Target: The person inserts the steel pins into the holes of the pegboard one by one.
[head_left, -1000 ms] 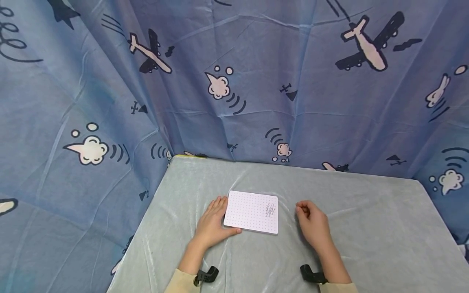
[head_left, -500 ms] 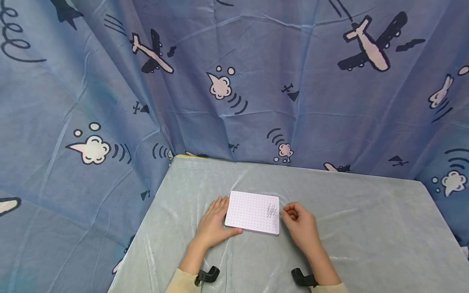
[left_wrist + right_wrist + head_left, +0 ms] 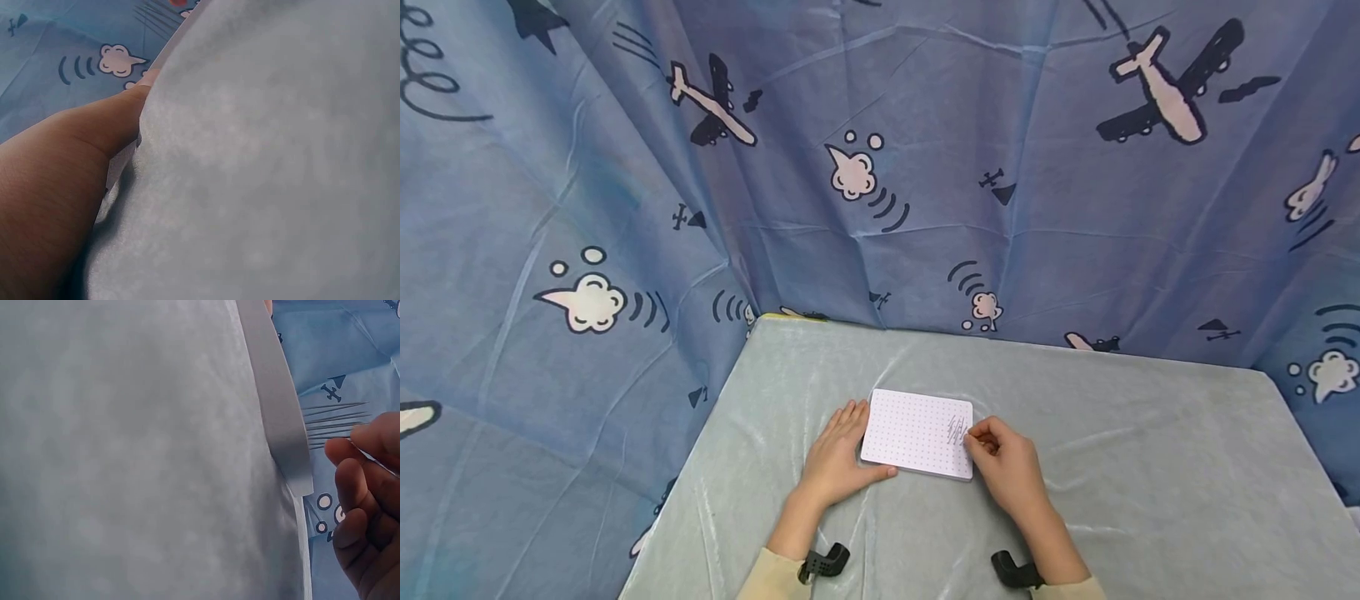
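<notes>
A white board (image 3: pixel 910 433) with rows of small dots lies flat on the table. Several thin grey needles (image 3: pixel 331 419) stand up from its right part; the head view shows these needles (image 3: pixel 955 429) as slanting lines. My left hand (image 3: pixel 835 462) rests around the board's left side, fingers straight along the left edge and thumb at the near edge. Over the right edge, my right hand (image 3: pixel 1011 471) has thumb and index finger pinched at the needles. In the right wrist view, that right hand (image 3: pixel 369 494) seems to pinch one needle between its fingertips.
Grey plush cloth (image 3: pixel 1150 467) covers the table. Behind and to the left hangs a blue curtain (image 3: pixel 925 208) printed with planes and clouds. Each wrist wears a black camera, the left wrist camera (image 3: pixel 826 562) and the right wrist camera (image 3: pixel 1015 571).
My right hand has moved left from beside the board to its right edge, its fingertips coming up to the needles. The left hand and the board have stayed in place.
</notes>
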`<state>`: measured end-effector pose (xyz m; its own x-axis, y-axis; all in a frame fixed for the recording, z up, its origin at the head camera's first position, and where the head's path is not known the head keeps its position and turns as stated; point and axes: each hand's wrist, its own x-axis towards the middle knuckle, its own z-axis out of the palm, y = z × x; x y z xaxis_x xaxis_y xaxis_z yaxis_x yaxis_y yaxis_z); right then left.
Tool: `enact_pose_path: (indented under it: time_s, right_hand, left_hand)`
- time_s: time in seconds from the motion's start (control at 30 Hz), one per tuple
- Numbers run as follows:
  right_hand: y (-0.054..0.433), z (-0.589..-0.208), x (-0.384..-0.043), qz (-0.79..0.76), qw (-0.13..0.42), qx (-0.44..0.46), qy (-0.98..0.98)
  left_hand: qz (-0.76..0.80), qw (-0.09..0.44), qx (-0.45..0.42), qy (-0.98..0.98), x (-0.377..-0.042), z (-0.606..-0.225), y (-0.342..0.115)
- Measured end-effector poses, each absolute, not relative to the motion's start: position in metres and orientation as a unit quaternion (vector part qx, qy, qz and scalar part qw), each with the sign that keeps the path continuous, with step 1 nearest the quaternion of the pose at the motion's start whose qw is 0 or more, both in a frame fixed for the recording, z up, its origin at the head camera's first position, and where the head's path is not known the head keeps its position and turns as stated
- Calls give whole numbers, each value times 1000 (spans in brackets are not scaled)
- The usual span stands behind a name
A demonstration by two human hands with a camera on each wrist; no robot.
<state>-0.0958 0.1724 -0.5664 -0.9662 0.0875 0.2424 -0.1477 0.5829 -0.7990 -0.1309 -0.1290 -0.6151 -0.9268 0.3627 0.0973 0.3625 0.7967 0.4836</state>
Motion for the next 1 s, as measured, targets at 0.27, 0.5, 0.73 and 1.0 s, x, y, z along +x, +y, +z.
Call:
enact_pose_path:
  time_s: [0.27, 0.5, 0.73, 1.0]
  right_hand:
    - [171, -565, -93, 419, 121, 24, -900]
    - [168, -565, -93, 405, 132, 29, -904]
    - [167, -566, -93, 412, 126, 19, -902]
    - [168, -568, -95, 413, 101, 12, -905]
  left_hand:
    - [259, 0, 193, 946, -129, -612, -129]
    - [251, 1, 195, 948, -129, -612, -130]
    - [254, 1, 194, 948, -128, -613, -131]
    - [253, -3, 195, 948, -128, -617, -133]
